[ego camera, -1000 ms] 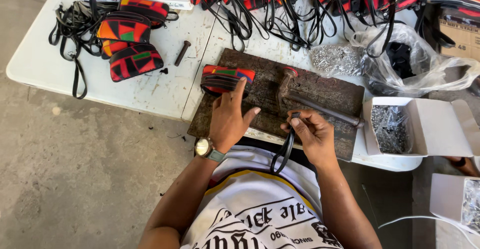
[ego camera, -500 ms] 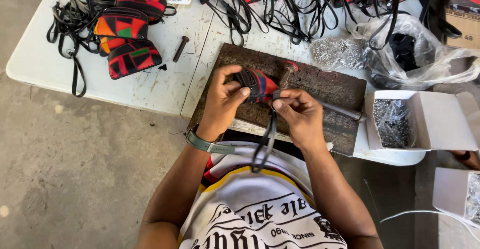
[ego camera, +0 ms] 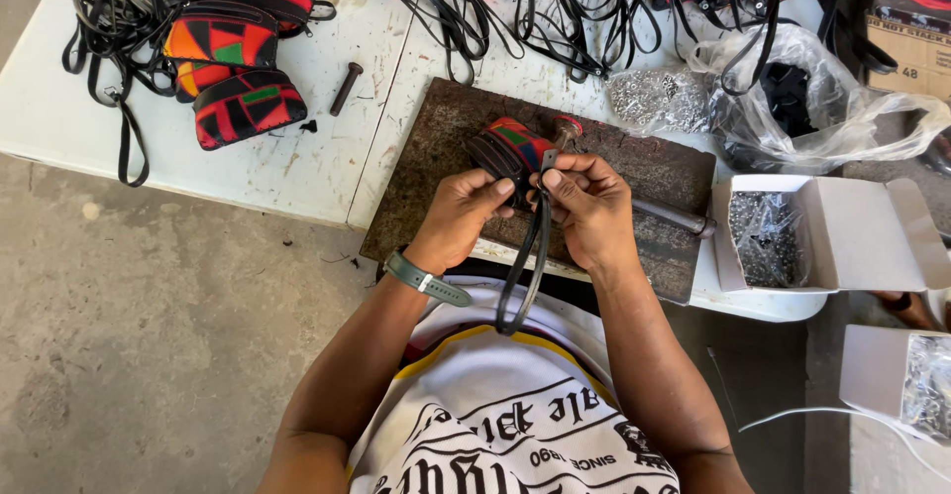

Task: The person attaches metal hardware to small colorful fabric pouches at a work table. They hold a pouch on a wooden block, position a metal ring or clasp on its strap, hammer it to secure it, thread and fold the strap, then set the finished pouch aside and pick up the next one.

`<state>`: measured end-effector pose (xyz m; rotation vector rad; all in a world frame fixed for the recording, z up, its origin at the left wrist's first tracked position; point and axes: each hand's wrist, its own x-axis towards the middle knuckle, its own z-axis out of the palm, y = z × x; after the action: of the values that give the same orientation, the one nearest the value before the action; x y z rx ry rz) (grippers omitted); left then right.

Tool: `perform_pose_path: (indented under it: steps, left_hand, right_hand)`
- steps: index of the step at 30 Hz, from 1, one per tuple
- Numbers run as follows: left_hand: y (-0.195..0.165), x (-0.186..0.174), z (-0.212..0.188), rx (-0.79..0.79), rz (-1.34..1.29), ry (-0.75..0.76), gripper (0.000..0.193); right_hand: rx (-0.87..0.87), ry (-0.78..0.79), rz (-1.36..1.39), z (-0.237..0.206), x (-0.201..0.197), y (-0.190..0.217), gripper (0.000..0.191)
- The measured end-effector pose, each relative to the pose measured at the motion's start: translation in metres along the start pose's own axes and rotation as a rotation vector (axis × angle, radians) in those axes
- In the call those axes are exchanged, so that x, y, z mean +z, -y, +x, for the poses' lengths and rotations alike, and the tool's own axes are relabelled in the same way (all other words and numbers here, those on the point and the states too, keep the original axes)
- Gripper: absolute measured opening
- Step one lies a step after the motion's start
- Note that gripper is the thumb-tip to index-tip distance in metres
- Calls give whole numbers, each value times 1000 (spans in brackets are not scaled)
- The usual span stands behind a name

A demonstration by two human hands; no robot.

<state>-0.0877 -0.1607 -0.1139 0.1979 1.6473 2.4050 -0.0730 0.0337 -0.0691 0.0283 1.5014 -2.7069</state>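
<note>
1. Red, black and green patterned fabric covered the small pouch [ego camera: 513, 147], which sat just above the brown work board [ego camera: 436, 147] on the white bench [ego camera: 287, 167], directly at the far side of both hands.
2. The left hand [ego camera: 461, 215] curled around the pouch's near left side, its fingers closed on the dark edge.
3. The right hand [ego camera: 591, 207] pinched the top of a black strap [ego camera: 525, 266] right beside the pouch, thumb and forefinger tight together on it.
4. The strap hung down from between the two hands in a long loop, over the near edge of the bench, and ended in front of the person's white printed shirt [ego camera: 515, 425].
5. A grey-green watch [ego camera: 426, 278] ringed the left wrist.
6. A dark metal rod [ego camera: 674, 217] lay on the board just to the right of the right hand.
7. At the far left of the bench lay a stack of finished patterned pouches [ego camera: 238, 68] among loose black straps, with a short bolt [ego camera: 346, 88] near them.
8. To the right stood an open white box of small metal pieces [ego camera: 773, 236], and beyond it a clear plastic bag [ego camera: 792, 98].
9. More pouches and straps lined the far edge of the bench.
</note>
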Motion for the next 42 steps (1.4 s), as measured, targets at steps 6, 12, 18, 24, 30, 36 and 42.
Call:
perform_pose_path:
  steps: [6, 12, 18, 24, 30, 36, 42]
  left_hand:
    - [-16, 8, 1, 110, 317, 20, 20]
    - [-30, 16, -8, 158, 315, 120, 17]
    - [-29, 19, -12, 174, 392, 73, 14]
    - [-17, 37, 0, 201, -9, -39, 16]
    - [-36, 26, 11, 139, -203, -49, 32]
    - [-50, 18, 20, 140, -183, 104, 17]
    - [-54, 20, 34, 123, -106, 99, 14]
  right_hand:
    - [-132, 5, -328, -12, -8, -6, 11]
    - [-193, 9, -426, -14, -7, -15, 20]
    - [-176, -15, -475, -17, 2, -6, 19]
    - [-99, 9, -589, -33, 0, 31, 18]
    - [-415, -370, -1458, -73, -89, 138, 12]
    - [181, -302, -2311, -52, -154, 142, 23]
    - [278, -327, -2174, -45, -161, 123, 26]
